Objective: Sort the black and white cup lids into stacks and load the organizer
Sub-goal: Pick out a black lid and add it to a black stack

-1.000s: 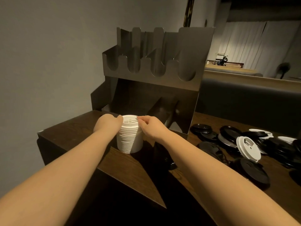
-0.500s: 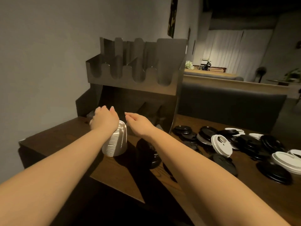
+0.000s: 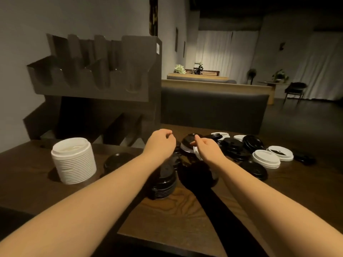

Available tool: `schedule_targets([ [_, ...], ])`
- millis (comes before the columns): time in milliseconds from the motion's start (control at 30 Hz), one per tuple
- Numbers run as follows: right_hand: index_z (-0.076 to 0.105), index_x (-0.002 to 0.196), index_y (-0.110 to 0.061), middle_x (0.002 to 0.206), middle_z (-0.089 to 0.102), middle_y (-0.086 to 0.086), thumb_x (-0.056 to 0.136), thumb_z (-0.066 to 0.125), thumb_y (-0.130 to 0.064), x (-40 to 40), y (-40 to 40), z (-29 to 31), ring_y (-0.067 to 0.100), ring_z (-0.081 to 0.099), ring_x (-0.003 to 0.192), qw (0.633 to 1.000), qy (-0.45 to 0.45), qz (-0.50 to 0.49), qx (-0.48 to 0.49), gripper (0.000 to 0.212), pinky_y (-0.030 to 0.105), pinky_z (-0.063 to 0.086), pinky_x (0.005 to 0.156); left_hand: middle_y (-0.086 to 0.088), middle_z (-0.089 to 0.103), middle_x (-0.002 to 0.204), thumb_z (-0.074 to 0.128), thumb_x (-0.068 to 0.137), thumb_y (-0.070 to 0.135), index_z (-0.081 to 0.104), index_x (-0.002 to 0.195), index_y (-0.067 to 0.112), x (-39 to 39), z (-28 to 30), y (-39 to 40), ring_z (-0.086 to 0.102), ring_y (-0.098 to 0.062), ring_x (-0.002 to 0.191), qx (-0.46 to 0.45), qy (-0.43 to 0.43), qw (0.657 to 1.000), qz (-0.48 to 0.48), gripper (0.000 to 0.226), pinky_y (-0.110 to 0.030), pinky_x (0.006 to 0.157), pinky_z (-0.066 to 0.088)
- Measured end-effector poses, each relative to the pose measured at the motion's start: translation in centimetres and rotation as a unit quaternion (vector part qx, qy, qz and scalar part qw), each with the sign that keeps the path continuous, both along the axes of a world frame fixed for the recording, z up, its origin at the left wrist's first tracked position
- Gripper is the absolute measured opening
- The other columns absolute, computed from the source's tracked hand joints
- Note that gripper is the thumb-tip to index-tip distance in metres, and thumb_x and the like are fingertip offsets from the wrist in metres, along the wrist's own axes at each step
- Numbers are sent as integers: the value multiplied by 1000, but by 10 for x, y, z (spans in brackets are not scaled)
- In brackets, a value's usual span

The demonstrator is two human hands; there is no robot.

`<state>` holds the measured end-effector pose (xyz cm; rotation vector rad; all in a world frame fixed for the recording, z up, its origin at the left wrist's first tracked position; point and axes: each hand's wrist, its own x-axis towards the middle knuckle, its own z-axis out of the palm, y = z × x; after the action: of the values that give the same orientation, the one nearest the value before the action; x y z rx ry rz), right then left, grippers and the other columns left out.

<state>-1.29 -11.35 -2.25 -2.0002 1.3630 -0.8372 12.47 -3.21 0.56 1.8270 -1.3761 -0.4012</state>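
Now our left hand (image 3: 161,142) hovers loosely curled, holding nothing; our right hand (image 3: 207,148), beside it, touches a black lid (image 3: 189,140) with relaxed fingers.

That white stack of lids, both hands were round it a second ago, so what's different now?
Both hands have let go of the white lid stack, which now stands alone on the table. The left hand and right hand have moved right, to the loose lids, holding nothing as far as can be seen. The black lid stack and the organizer stay as they were, with no lids visible in it.
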Motion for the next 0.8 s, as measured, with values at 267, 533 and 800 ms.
schedule_targets([
  [267,36,144,-17,146,39,5,78,67,-56,-66,9,-46,23,35,135,995,80,32,54,82,37,34,109,-12,57,129,50,89,9,52,131,9,-48,-29,-53,57,-29,115,195,-265,940,-86,42,-39,94,49],
  [533,38,139,-20,139,38,0,74,76,-43,-72,9,-62,18,39,128,996,-4,79,52,78,29,37,104,-10,52,134,57,94,39,46,134,3,-31,-34,-72,52,-26,120,367,-335,864,-80,55,-28,90,41],
  [800,33,139,-31,140,41,4,77,75,-23,-95,-9,-61,21,40,129,996,-64,55,38,75,33,38,104,-15,33,149,70,72,63,31,146,13,-18,-37,-75,36,-34,136,365,-279,888,-2,98,-41,109,34],
])
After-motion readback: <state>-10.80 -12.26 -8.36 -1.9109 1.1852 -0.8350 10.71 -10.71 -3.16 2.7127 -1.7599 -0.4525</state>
